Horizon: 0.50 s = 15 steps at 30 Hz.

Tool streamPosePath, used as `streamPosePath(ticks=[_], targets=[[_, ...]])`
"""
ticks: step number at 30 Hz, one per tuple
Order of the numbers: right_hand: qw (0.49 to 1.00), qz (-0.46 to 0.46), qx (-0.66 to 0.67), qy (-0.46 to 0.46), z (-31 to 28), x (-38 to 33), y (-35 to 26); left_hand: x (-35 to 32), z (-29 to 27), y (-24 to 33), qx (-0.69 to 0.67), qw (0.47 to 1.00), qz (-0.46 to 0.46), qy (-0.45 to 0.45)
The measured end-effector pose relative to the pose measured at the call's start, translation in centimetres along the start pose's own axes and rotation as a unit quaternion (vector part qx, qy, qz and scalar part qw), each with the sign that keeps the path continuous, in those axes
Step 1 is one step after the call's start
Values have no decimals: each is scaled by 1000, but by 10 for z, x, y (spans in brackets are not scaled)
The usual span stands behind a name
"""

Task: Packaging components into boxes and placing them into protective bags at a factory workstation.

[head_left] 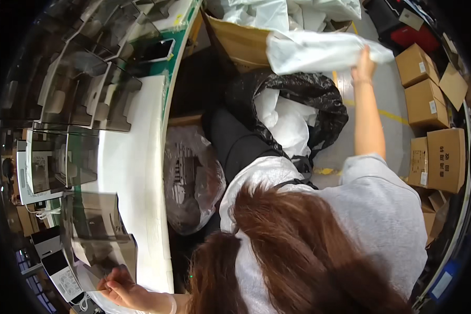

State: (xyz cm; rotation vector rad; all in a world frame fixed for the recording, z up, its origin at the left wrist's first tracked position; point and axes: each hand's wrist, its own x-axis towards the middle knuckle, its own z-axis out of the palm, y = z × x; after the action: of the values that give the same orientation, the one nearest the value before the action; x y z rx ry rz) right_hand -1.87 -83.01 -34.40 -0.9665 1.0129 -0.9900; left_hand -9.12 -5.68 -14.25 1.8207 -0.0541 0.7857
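Observation:
My right hand [365, 68] is raised at the upper right with its arm stretched out. It grips one end of a white plastic bag [314, 52], which is slightly blurred and reaches left over a large cardboard box's edge. Below it stands a black bin bag [327, 91], its mouth wide, with white plastic or foam wrapping [288, 123] inside. At the lower left, my left hand [118, 289] is by the edge of a smoky see-through plastic tray [102, 220]. Its fingers are loosely bent and apart, and nothing shows in them.
The large cardboard box [235, 39] holds several white bags. A clear bag of dark parts [191, 178] sits beside the white-topped bench [146, 157]. On the bench are smoky trays [110, 99] and a phone [159, 51]. Brown cartons [445, 159] line the right side.

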Motion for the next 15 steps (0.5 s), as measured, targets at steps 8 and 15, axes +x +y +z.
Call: streamPosePath(ticks=[8,15], targets=[[914,95,-171,357,-160,-129,136,26,-16,24,302,953,-32,16],[913,390,51,111,-2,-162,335,16,-13,47,377,922,-49,-70]])
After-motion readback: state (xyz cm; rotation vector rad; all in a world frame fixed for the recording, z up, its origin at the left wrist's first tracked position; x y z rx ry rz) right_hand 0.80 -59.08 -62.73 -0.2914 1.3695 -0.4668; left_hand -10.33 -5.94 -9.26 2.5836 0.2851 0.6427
